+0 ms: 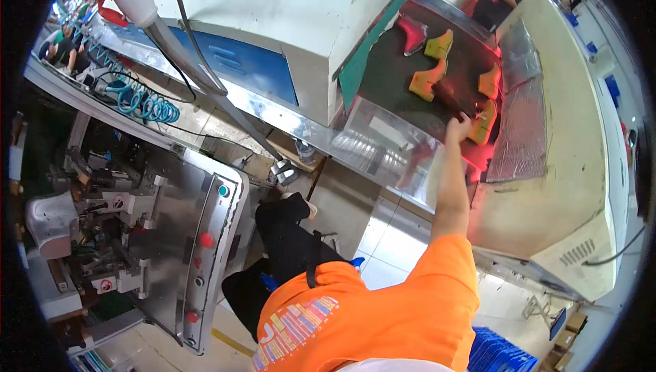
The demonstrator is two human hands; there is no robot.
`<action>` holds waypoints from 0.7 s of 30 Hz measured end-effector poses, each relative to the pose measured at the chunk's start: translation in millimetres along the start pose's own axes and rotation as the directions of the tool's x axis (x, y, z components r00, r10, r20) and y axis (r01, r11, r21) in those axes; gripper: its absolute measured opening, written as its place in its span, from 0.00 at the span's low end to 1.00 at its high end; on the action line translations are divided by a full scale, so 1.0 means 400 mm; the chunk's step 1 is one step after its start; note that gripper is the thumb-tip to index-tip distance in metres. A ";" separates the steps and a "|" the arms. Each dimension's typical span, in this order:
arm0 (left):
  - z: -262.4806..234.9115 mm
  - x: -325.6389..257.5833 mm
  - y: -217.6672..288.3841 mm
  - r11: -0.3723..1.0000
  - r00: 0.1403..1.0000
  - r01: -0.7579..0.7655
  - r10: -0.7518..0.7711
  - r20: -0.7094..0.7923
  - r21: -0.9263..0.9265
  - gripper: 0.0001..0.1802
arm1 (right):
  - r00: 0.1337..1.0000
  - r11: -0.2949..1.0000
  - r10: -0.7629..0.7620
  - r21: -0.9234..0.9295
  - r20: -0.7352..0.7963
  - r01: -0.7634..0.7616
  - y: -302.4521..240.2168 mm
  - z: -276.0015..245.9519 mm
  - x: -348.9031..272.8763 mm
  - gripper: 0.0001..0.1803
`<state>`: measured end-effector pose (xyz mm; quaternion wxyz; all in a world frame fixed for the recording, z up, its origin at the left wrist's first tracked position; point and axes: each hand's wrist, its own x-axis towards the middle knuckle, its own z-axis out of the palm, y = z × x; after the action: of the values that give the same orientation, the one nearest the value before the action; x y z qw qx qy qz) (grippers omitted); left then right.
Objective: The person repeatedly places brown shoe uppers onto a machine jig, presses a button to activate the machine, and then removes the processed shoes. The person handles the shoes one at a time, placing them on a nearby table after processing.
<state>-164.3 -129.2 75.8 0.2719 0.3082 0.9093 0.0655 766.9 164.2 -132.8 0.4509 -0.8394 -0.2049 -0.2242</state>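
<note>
My right hand reaches over the dark conveyor belt at the upper right. Its fingers are curled against the left edge of a yellow shoe last lit by red light. Part of the grip is hidden by the hand itself. Farther along the belt lie more yellow lasts, one at the belt's middle, another behind it, and one beside the right wall. A pink-red last rests at the far left of the belt. My left hand is out of the picture.
Pale machine housings flank the belt, one on the left and one on the right. At left stands a metal machine with buttons. A thick grey cable hangs in front. Blue crates sit lower right. Other people are farther back.
</note>
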 end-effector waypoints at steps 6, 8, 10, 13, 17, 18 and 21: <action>-0.021 0.007 0.014 0.998 0.998 0.058 -0.058 0.013 -0.025 0.27 | 0.607 0.499 0.592 0.351 0.530 -0.792 0.124 0.013 0.150 0.23; -0.033 0.000 0.011 0.997 0.997 0.070 -0.069 0.022 -0.030 0.27 | 0.566 0.436 0.598 0.363 0.567 -0.824 0.118 0.008 0.156 0.23; -0.042 0.007 0.019 0.996 0.997 0.078 -0.077 0.026 -0.032 0.27 | 0.510 0.329 0.574 0.390 0.640 -0.860 0.119 0.003 0.157 0.23; -0.049 0.013 0.012 0.997 0.997 0.071 -0.069 0.037 -0.039 0.27 | 0.535 0.275 0.545 0.465 0.646 -0.841 0.160 0.037 0.169 0.20; -0.062 0.011 -0.042 0.995 0.997 0.058 -0.054 0.056 -0.077 0.26 | 0.848 0.716 0.435 0.454 0.304 -0.530 0.154 0.096 0.226 0.19; -0.066 0.014 -0.069 0.995 0.997 0.049 -0.044 0.070 -0.085 0.26 | 0.929 0.853 0.321 0.371 0.183 -0.367 0.156 0.099 0.225 0.19; -0.113 -0.023 -0.134 0.995 0.995 0.052 -0.044 0.085 -0.090 0.26 | 0.988 0.980 0.156 0.126 -0.012 -0.154 -0.047 0.022 0.148 0.18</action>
<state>-210.4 -175.3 102.9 0.3250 0.2759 0.9003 0.0880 806.5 189.5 -91.4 0.5205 -0.8206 -0.1475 -0.1841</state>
